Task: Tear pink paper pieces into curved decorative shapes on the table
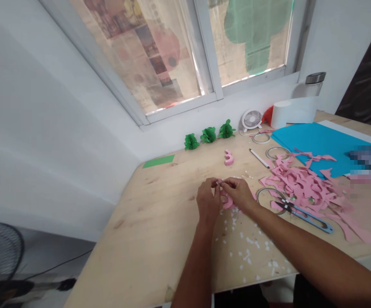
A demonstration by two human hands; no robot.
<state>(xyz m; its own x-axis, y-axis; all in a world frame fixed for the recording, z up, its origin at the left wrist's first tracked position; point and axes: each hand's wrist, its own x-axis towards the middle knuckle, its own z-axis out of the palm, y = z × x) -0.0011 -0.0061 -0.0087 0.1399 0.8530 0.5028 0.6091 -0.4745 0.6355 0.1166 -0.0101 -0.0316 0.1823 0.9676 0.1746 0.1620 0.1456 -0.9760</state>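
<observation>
Left hand [208, 200] and right hand [241, 194] meet fingertip to fingertip. Thumb and forefinger of the left hand pinch the upper end of a pink curved piece [227, 202]; those of the right hand close at the same spot, on something too small to identify. The piece lies between the hands, just below the joined fingertips; its visible part is thick-edged and rounded, its upper end largely covered.

A plain pale wall [60, 111] rises to the left of the hands; a framed window [153, 55] stands beyond them. Pale, knotted wood forms the tabletop [140, 222] beneath. Blue sheets [316, 143] lie beyond the right hand and to its right. Nearer that hand spreads a heap of pink scraps [304, 184], with blue-handled snips [313, 218] at its near edge. Three green ornaments [209, 135] stand beyond the fingertips. Between ornaments and hands rests a 3-shaped pink piece [229, 158]. White flecks [247, 256] scatter between the forearms.
</observation>
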